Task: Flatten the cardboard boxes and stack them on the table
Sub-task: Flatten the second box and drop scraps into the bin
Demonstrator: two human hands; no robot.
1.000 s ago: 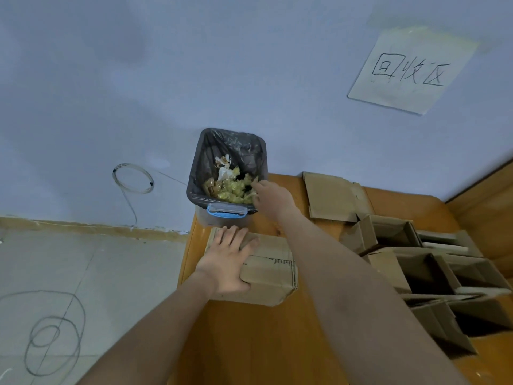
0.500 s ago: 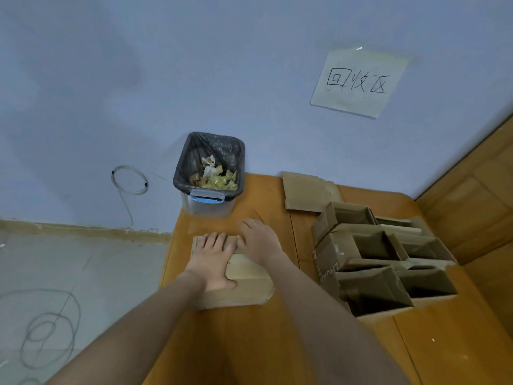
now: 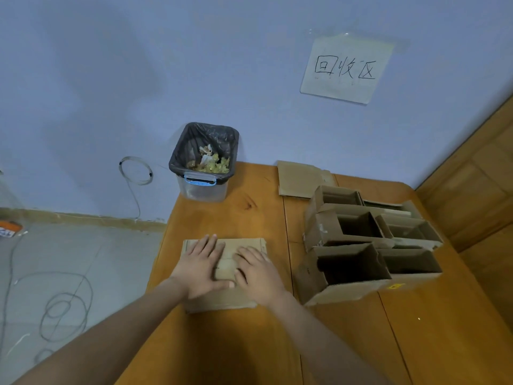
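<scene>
A flattened cardboard box (image 3: 249, 244) lies on the wooden table (image 3: 347, 343) near its left edge. My left hand (image 3: 201, 266) and my right hand (image 3: 256, 273) both rest palm-down on it, fingers spread, side by side. To the right stands a cluster of several open cardboard boxes (image 3: 366, 245), upright with their tops open. Another flattened cardboard piece (image 3: 301, 179) lies at the back of the table against the wall.
A small bin (image 3: 204, 162) with a black liner and scraps inside stands at the table's back left corner. A paper sign (image 3: 347, 68) hangs on the blue wall. Wire loops (image 3: 136, 170) hang left; the floor (image 3: 77, 257) drops off left of the table.
My right hand came back from the bin and now lies on the flattened box beside my left hand. The view has pulled back and tilted, showing more of the table.
</scene>
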